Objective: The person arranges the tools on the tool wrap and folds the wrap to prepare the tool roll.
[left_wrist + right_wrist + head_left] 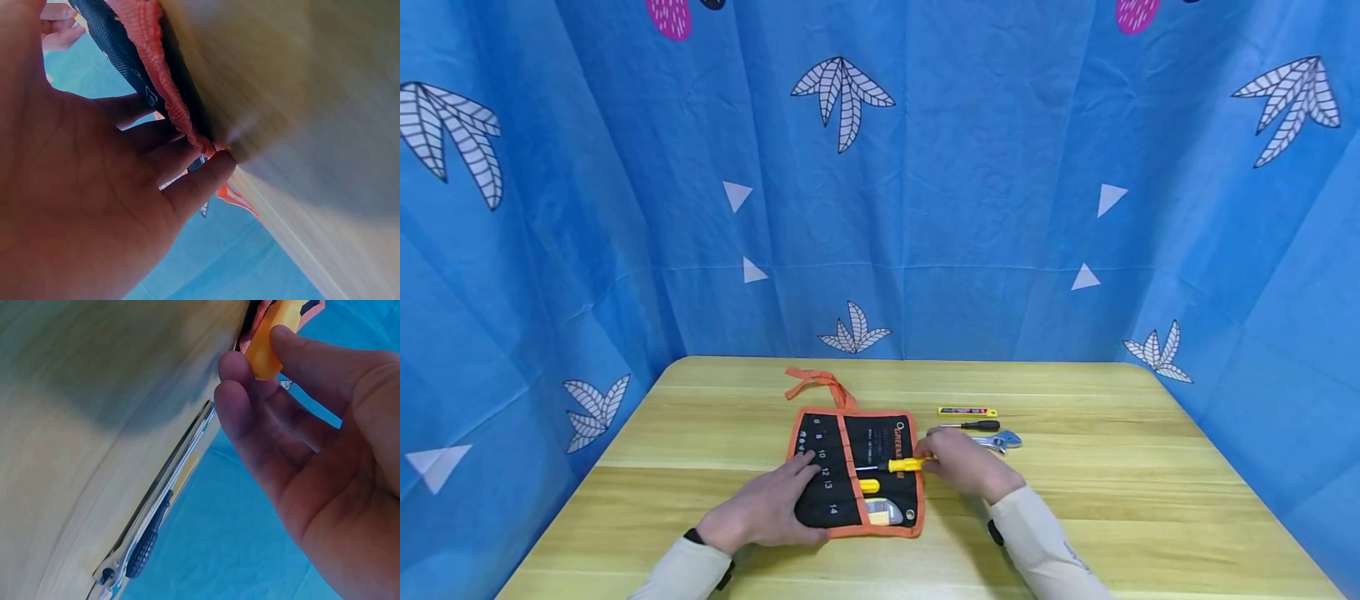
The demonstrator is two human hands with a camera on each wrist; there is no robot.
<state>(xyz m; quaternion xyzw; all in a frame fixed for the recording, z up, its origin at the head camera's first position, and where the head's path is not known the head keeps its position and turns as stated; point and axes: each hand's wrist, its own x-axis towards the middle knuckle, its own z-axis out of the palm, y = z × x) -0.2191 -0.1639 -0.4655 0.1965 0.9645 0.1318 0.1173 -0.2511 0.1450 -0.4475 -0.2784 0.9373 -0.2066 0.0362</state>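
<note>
A black tool roll [811, 493] with orange edging and printed size numbers lies unfolded on the table. My left hand [772, 503] rests on its left part, with extended fingers touching the black cloth and orange border in the left wrist view. My right hand [967, 463] pinches the yellow handle of a screwdriver [904, 465] between thumb and fingertips. The shaft of this screwdriver points left, its tip at the orange pocket edge. Below it, another yellow handle [869, 486] and a utility knife [883, 511] sit in the pockets, their lower parts hidden.
Beyond my right hand lie an adjustable wrench [1007, 440], a black-handled screwdriver [985, 426] and a slim yellow case [964, 412]. Orange ties [823, 381] trail from the roll's far edge. A blue patterned curtain [970, 208] encloses the wooden table [1135, 467].
</note>
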